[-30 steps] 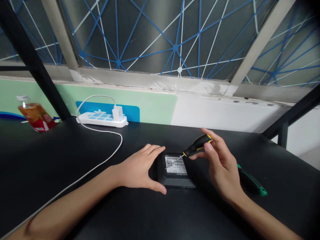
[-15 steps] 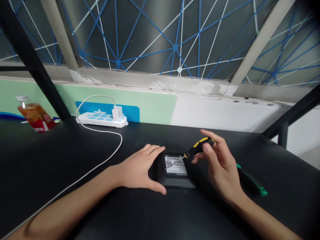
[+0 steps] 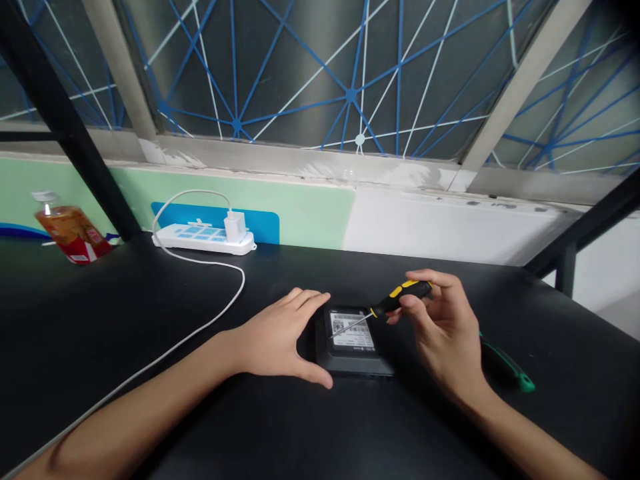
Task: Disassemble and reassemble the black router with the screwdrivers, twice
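Note:
A small black boxy device [image 3: 345, 363] with a printed white label lies flat on the black table; its exact kind is unclear. My left hand [image 3: 280, 333] spans its left end, fingers at the far edge and thumb at the near edge. In my right hand [image 3: 445, 333] is a screwdriver [image 3: 403, 297] with a black and yellow handle, gripped between thumb and fingers. Its thin metal shaft slants down to the left across the label, and the tip meets the device near the label's left edge. Behind my right wrist lies a green-handled tool [image 3: 515, 373], partly hidden.
A white power strip [image 3: 200, 241] with a plugged-in charger [image 3: 235, 227] stands against the wall. Its white cable [image 3: 210, 323] runs across the table to the lower left. A drink bottle [image 3: 75, 233] stands at the far left. Black frame posts [image 3: 75, 120] rise at both sides.
My right hand has shifted slightly right, and its fingers have curled further around the screwdriver handle, which now leans a little lower. My left hand and the device have stayed in place.

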Available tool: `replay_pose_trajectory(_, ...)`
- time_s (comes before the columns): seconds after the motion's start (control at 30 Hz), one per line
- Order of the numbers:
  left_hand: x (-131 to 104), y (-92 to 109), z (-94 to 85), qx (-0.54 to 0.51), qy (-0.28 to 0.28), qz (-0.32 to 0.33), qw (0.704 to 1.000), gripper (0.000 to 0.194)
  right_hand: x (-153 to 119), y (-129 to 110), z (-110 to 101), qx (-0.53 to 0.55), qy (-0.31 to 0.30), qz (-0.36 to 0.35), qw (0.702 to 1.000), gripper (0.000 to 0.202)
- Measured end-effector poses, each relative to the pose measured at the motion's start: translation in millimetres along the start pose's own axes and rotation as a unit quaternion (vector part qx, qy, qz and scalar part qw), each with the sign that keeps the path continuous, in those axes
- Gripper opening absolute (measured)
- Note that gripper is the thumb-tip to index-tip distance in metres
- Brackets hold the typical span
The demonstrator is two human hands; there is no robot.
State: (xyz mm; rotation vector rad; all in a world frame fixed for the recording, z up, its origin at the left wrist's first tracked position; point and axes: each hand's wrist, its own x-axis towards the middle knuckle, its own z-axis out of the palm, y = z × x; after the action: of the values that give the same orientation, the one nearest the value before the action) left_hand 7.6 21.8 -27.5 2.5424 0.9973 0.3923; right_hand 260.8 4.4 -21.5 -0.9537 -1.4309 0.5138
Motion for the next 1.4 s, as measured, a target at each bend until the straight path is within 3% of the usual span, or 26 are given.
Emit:
replay_pose_trajectory(0.1,0.4,0.3,-0.4,0.001,0.002,0.002,1.0,0.113,-1.5,0.3,-0.3,-0.036,-0.002,0.013,0.999,0.029)
replay_pose_trajectory(0.27,0.6,1.4,-0.8,0.0,0.002,0.002,1.0,0.112,-2.4,-1.3,2.9,0.015,-0.034,0.058,0.998,0.041)
replay_pose_trajectory(0.53,0.2,1.1,-0.9,-0.01,0.004,0.002,1.0,0.111,0.1,-1.1,-1.4,-0.069,0.014,0.01,0.997,0.029)
replay_pose_trajectory(0.77,0.1,1.1,-0.6,-0.008,0.006,0.001,1.0,0.113,-5.7,-3.3,1.4,0.021,-0.016,0.061,0.998,0.042)
replay_pose_trajectory(1.1,-0.4,-1.4,0.4,-0.013,0.008,0.004,1.0,0.111,-1.2,-2.6,1.4,0.022,0.022,-0.009,0.999,0.027)
replay_pose_trajectory(1.4,-0.2,0.0,-0.2,-0.004,0.006,0.006,1.0,0.111,-4.4,-9.0,2.7,0.012,-0.004,0.04,0.999,0.04)
